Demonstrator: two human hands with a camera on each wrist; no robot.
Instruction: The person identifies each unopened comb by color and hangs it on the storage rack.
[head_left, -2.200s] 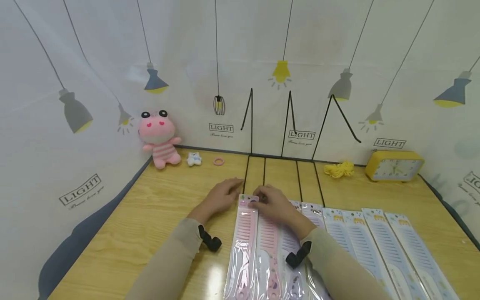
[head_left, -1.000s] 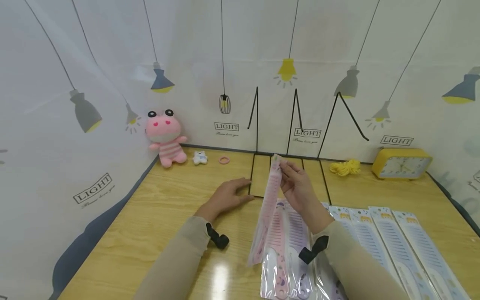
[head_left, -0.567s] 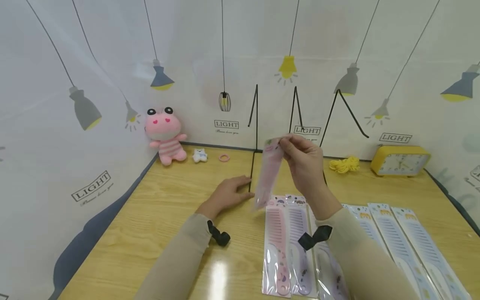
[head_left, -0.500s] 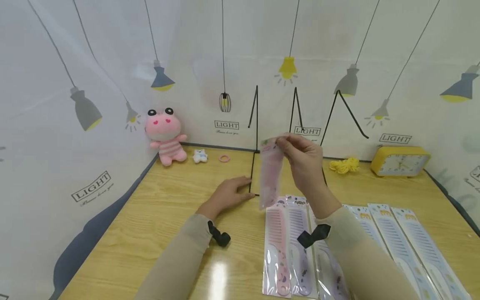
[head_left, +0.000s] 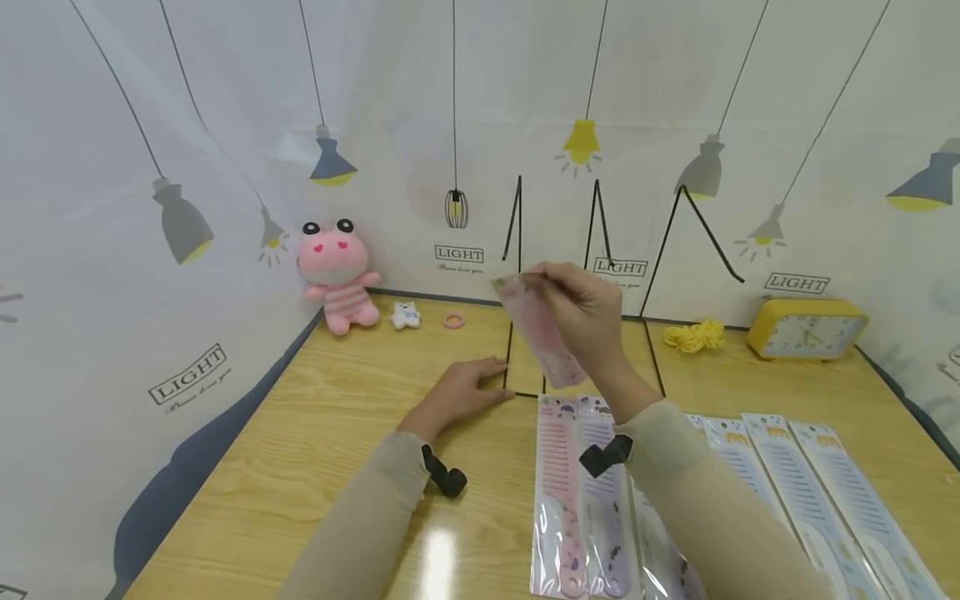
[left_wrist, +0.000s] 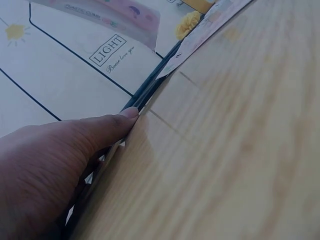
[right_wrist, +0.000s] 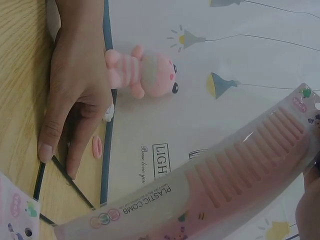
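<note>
My right hand (head_left: 588, 317) pinches one end of a clear-packaged pink comb (head_left: 542, 329), held up above the table and tilted down to the right. The right wrist view shows the comb's teeth (right_wrist: 250, 155) and the printed words "PLASTIC COMB" on its card. My left hand (head_left: 461, 390) rests on the table with fingers stretched toward a black line, holding nothing. Below the raised comb lie another packaged pink comb (head_left: 557, 467) and a purple comb (head_left: 602, 508). A further purple comb (head_left: 663, 550) is partly hidden by my right sleeve.
Several packaged blue combs (head_left: 795, 483) lie at the right. Along the back stand a pink plush toy (head_left: 340, 279), a small white bear (head_left: 406, 315), a pink ring (head_left: 453, 320), a yellow cord bundle (head_left: 694, 337) and a yellow clock (head_left: 808, 330). Black lines (head_left: 654, 358) mark the table.
My right hand has picked up the leftmost pink comb from the row, raised it and swung it toward the left, its lower end turning right. The left hand stays on the table.
</note>
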